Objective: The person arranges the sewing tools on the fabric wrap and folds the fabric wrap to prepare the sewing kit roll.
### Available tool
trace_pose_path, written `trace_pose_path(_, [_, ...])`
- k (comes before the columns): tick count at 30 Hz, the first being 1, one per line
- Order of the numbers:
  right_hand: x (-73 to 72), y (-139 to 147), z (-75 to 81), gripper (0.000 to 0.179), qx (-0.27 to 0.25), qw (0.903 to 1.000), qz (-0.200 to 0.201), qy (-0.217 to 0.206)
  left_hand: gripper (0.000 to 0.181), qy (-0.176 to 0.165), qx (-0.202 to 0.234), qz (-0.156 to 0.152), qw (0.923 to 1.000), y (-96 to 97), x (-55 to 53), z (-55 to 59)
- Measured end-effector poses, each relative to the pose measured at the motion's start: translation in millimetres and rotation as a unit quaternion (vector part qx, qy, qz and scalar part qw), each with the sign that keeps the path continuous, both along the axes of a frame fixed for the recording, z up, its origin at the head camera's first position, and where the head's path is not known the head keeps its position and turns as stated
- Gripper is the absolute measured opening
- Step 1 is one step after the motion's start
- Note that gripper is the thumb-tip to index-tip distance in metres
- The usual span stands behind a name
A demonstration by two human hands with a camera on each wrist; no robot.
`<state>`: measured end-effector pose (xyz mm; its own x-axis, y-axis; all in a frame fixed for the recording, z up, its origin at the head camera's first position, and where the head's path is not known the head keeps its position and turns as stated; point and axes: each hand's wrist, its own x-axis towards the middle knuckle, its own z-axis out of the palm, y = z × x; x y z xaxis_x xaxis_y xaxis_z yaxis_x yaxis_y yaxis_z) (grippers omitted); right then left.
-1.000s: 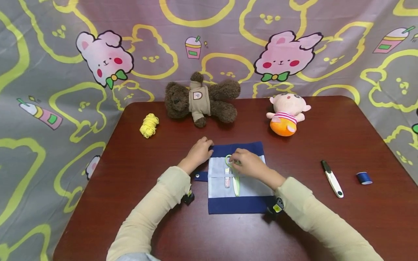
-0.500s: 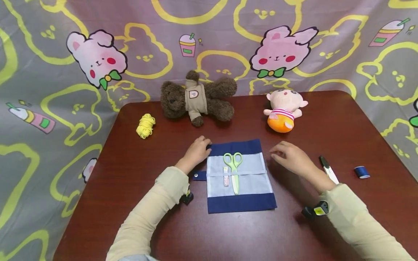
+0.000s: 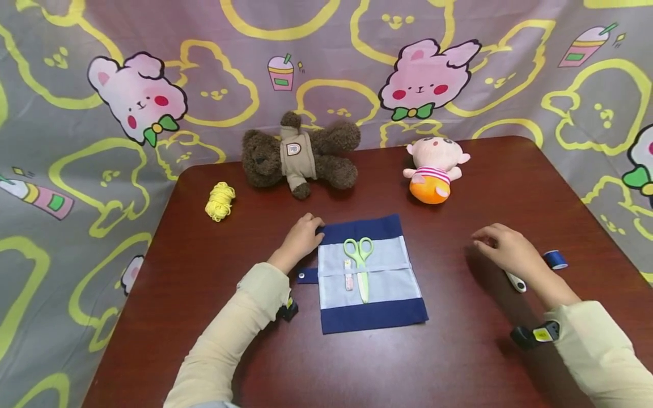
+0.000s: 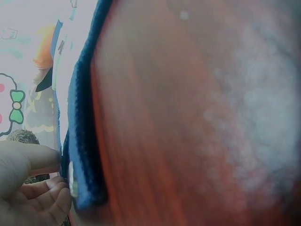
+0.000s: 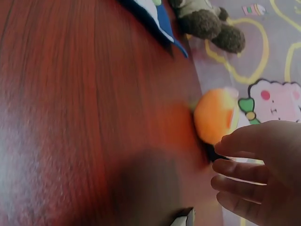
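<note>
A navy and light-blue cloth roll (image 3: pixel 374 318) lies unfolded on the table, with a snap tab (image 3: pixel 308 276) at its left. Green-handled scissors (image 3: pixel 361 262) and a small pink-and-white strip (image 3: pixel 349 277) are tucked under its elastic band. My left hand (image 3: pixel 300 241) holds the roll's upper left edge, thumb and curled fingertips at the cloth in the left wrist view. My right hand (image 3: pixel 510 249) hovers at the right with nothing in it, fingers parted and lightly bent. Below it a white-handled tool (image 3: pixel 516 281) is mostly hidden; a dark tip (image 5: pixel 190 216) shows in the right wrist view.
A spool of blue thread (image 3: pixel 555 259) lies beyond the right hand. Along the back are a brown teddy bear (image 3: pixel 298 156) and a plush doll in orange (image 3: pixel 433 170). Yellow yarn (image 3: pixel 220 202) sits at the back left. A printed curtain (image 3: pixel 326 62) hangs behind the table.
My right hand has let go of the scissors and moved right, off the cloth roll to above the white-handled tool. The left hand stays at the roll's edge. The head view has shifted slightly.
</note>
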<state>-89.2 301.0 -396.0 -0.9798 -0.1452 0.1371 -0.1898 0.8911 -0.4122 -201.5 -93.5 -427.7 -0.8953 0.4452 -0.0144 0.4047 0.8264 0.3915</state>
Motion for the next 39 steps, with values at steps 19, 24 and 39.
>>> trace_pose_path(19, [4.1, 25.5, -15.0, 0.033, 0.022, 0.9925, -0.079, -0.091, 0.024, 0.002, -0.004, -0.001, 1.0000, 1.4, 0.0, -0.7])
trace_pose_path(24, [5.4, 27.2, -16.3, 0.036, 0.026, 0.9905, -0.099, -0.092, 0.024, 0.000, -0.003, 0.003, 1.0000, -0.3, -0.1, -0.7])
trace_pose_path(39, [12.9, 28.7, -22.8, 0.046, 0.046, 0.9846, -0.134, -0.103, 0.025, -0.004, -0.011, 0.003, 0.9999, -0.8, -0.8, 0.0])
